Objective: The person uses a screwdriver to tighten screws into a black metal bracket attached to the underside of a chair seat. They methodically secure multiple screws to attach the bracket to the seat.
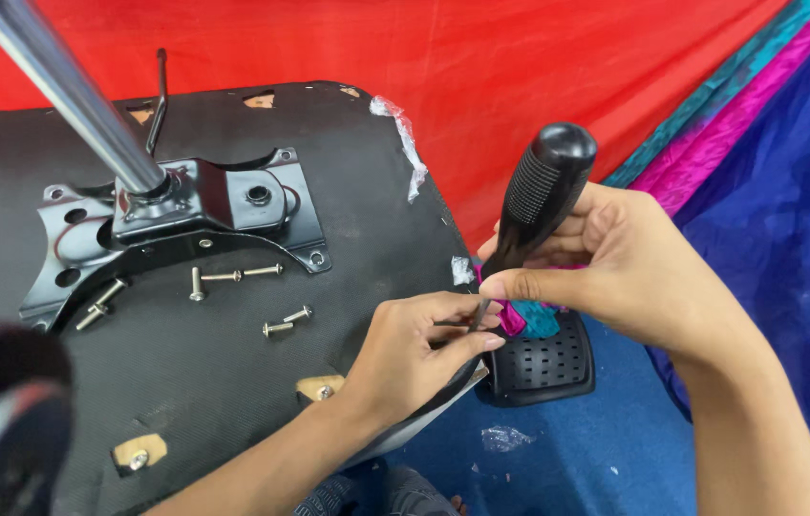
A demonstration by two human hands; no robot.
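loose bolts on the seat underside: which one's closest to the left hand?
The short silver bolt, right one of the pair near the seat edge, lies closest to the left hand; the other bolts lie nearer the black metal plate.

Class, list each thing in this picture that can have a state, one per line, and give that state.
Screwdriver: held upright in right hand, left hand fingers pinching its shaft.
Chair seat: upside down.
Mounting plate: lying on seat, corner holes without bolts.
Bolts: loose on seat.
Armrest: lying on blue floor beside seat.
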